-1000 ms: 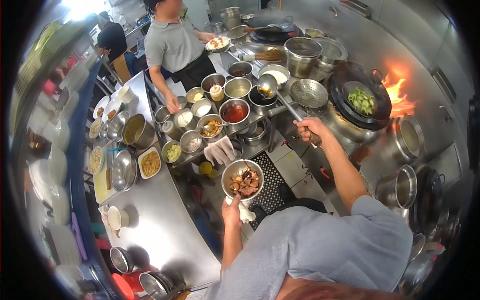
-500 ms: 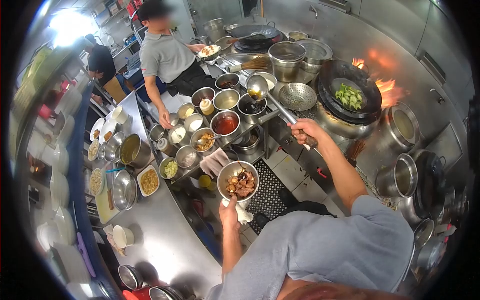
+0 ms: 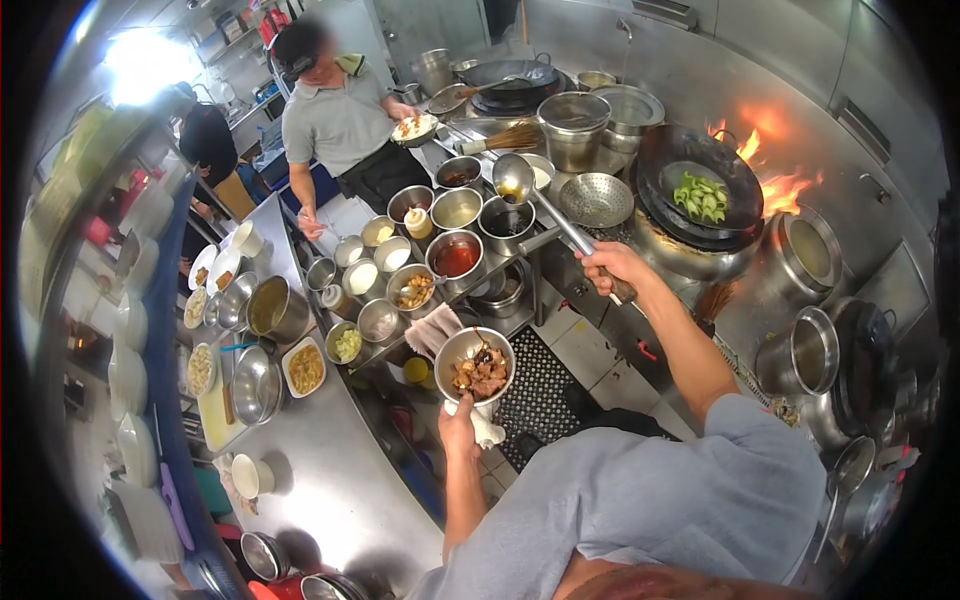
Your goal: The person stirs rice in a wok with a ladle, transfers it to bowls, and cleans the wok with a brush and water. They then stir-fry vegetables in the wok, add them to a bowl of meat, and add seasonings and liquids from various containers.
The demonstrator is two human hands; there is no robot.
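My left hand (image 3: 459, 430) grips the near rim of a steel bowl (image 3: 503, 392) holding brown meat pieces (image 3: 484, 373), with a white cloth (image 3: 486, 428) beneath the bowl. My right hand (image 3: 614, 270) is wrapped round the handle of a long ladle (image 3: 515, 176). The ladle's cup, with some dark liquid in it, hangs above a pot of dark sauce (image 3: 506, 222). A bowl of red sauce (image 3: 455, 256) stands close by. Green vegetables (image 3: 702, 197) lie in a black wok (image 3: 655, 172) to the right of my right hand.
Flames (image 3: 785, 190) rise behind the wok. Ingredient bowls, a perforated strainer (image 3: 596, 200) and a lidded steel pot (image 3: 574, 140) stand ahead. A co-worker (image 3: 335, 120) holds a plate of food (image 3: 413, 130) at the back left. Plates and bowls line the left steel counter (image 3: 330, 450).
The co-worker's lower hand has drawn back from the small bowls, and their head has tilted down. The ladle cup has shifted slightly down. My left hand still holds the bowl.
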